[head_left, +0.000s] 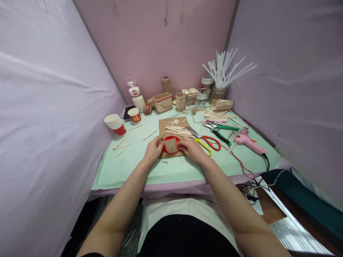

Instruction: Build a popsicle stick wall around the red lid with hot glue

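Between my hands stands a small brown pleated piece (170, 146), like a row of joined wooden strips with a jagged top edge. My left hand (153, 150) pinches it at its left side, and a thin pale strip sticks up by those fingers. At the right side, the curled fingers of my right hand (193, 149) close on its edge; their tips are partly hidden. Around and behind the piece shows a red round dish or ring (166, 138). Beneath lies a brown board (164, 125) with cut wooden sticks (180, 132) and small pale bits.
Red-handled scissors (211, 142), green-handled pruning shears (221, 135) and a pink glue gun (249, 142) with its cord lie to the right. Paper cups (115, 124) stand left. A woven-look box (163, 102), a glass of water (201, 99) and white sticks (221, 69) line the back.
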Tool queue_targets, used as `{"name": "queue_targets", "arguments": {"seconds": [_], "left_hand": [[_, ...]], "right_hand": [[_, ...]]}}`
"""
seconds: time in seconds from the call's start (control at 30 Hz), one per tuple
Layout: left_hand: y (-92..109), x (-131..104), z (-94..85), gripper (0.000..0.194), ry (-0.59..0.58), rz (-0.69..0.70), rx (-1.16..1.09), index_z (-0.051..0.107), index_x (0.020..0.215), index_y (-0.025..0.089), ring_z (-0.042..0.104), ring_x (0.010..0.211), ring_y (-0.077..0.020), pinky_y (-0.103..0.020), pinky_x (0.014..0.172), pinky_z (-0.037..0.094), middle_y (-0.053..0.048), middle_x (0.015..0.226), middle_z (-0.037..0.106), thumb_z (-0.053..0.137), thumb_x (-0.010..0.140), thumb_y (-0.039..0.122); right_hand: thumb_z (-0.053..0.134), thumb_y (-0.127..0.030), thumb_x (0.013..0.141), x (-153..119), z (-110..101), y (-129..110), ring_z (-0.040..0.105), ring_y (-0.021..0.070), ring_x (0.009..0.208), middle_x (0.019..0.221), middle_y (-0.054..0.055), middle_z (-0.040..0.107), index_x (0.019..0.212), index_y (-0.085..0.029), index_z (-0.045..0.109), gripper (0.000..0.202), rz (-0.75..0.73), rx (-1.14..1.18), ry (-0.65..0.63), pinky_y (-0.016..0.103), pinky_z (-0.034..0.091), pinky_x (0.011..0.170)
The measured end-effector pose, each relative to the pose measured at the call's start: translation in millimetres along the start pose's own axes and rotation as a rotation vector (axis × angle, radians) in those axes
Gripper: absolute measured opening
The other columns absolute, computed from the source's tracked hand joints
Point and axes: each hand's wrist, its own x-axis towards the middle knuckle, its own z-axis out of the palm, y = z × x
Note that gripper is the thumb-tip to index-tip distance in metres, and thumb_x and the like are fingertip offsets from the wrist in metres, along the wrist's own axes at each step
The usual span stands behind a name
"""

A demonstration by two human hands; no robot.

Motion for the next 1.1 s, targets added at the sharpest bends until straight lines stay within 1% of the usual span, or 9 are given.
{"name": "queue_targets", "arguments": {"seconds": [0.13, 0.23, 0.33, 0.5, 0.67, 0.77, 0.83, 0.97, 1.1], "left_hand": [[0.4, 0.3, -0.3, 0.014, -0.003, -0.021, -0.034, 0.059, 0.085, 0.019, 0.048, 0.064, -0.0139, -0.025, 0.062, 0.037, 0.003, 0.067, 0.056, 0.048, 0.081, 0.026], [0.1, 1.0, -1.0, 0.015, 0.021, -0.023, -0.099, 0.057, 0.078, 0.018, 0.045, 0.062, -0.0129, -0.024, 0.06, 0.035, 0.003, 0.064, 0.052, 0.05, 0.083, 0.032], [2.3, 1.1, -3.3, 0.025, 0.043, -0.017, -0.233, 0.055, 0.073, 0.018, 0.042, 0.06, -0.012, -0.024, 0.058, 0.034, 0.004, 0.062, 0.047, 0.053, 0.083, 0.04], [11.7, -2.9, -10.2, 0.036, -0.049, -0.034, -0.449, 0.064, 0.081, 0.016, 0.04, 0.055, -0.0109, -0.024, 0.055, 0.033, 0.002, 0.062, 0.05, 0.055, 0.081, 0.051], [17.4, -7.5, -13.6, 0.029, -0.087, 0.01, -0.492, 0.067, 0.089, 0.016, 0.042, 0.058, -0.0106, -0.024, 0.057, 0.036, 0.003, 0.064, 0.052, 0.066, 0.07, 0.038], [19.4, -9.1, -12.5, 0.029, -0.095, 0.009, -0.469, 0.065, 0.087, 0.017, 0.038, 0.056, -0.0095, -0.023, 0.056, 0.034, 0.006, 0.058, 0.045, 0.071, 0.062, 0.032], [20.4, -9.6, -11.4, 0.025, -0.092, 0.007, -0.456, 0.064, 0.084, 0.017, 0.037, 0.055, -0.0094, -0.022, 0.055, 0.033, 0.007, 0.058, 0.044, 0.069, 0.065, 0.033], [20.7, -9.3, -10.7, 0.021, -0.074, 0.021, -0.437, 0.062, 0.081, 0.017, 0.045, 0.062, -0.0116, -0.024, 0.06, 0.037, 0.003, 0.067, 0.054, 0.064, 0.07, 0.034], [19.5, -8.1, -11.6, 0.021, -0.062, 0.025, -0.436, 0.063, 0.081, 0.017, 0.049, 0.066, -0.013, -0.025, 0.066, 0.04, 0.002, 0.07, 0.057, 0.065, 0.07, 0.035]], "right_hand": [[0.059, -0.01, 0.081, 0.1, 0.0, -0.5, 0.052, 0.0189, 0.084, 0.083, 0.004, 0.057, 0.077, -0.02, 0.066, 0.014, 0.003, 0.075, 0.009, 0.031, 0.038, 0.075], [0.057, -0.011, 0.082, -0.1, -2.4, -3.0, 0.052, 0.0178, 0.084, 0.084, 0.003, 0.055, 0.075, -0.02, 0.064, 0.013, 0.001, 0.167, 0.032, 0.031, 0.039, 0.078], [0.054, -0.016, 0.085, -0.5, -8.0, -7.2, 0.052, 0.0172, 0.086, 0.09, 0.004, 0.052, 0.077, -0.02, 0.062, 0.011, 0.008, 0.271, 0.07, 0.032, 0.041, 0.082], [0.052, -0.025, 0.086, -0.8, -17.8, -12.4, 0.053, 0.0176, 0.088, 0.09, 0.003, 0.055, 0.076, -0.02, 0.057, 0.013, 0.028, 0.427, 0.09, 0.032, 0.042, 0.082], [0.05, -0.031, 0.087, -0.9, -20.0, -14.5, 0.053, 0.0156, 0.077, 0.081, 0.001, 0.057, 0.077, -0.02, 0.054, 0.015, 0.084, 0.541, 0.096, 0.027, 0.042, 0.074], [0.051, -0.035, 0.086, -1.4, -19.4, -15.3, 0.051, 0.0143, 0.071, 0.076, -0.001, 0.055, 0.077, -0.02, 0.053, 0.017, 0.123, 0.587, 0.108, 0.026, 0.04, 0.068], [0.053, -0.036, 0.085, -1.7, -19.0, -15.8, 0.05, 0.0139, 0.069, 0.075, -0.001, 0.055, 0.077, -0.02, 0.054, 0.018, 0.143, 0.608, 0.111, 0.025, 0.04, 0.067], [0.056, -0.039, 0.084, -2.1, -17.9, -16.2, 0.052, 0.0142, 0.069, 0.074, -0.001, 0.056, 0.079, -0.02, 0.056, 0.019, 0.169, 0.641, 0.108, 0.025, 0.041, 0.064], [0.055, -0.039, 0.085, -3.1, -17.2, -15.0, 0.055, 0.0152, 0.072, 0.078, 0.0, 0.06, 0.083, -0.02, 0.059, 0.019, 0.18, 0.654, 0.118, 0.026, 0.044, 0.069]]}}
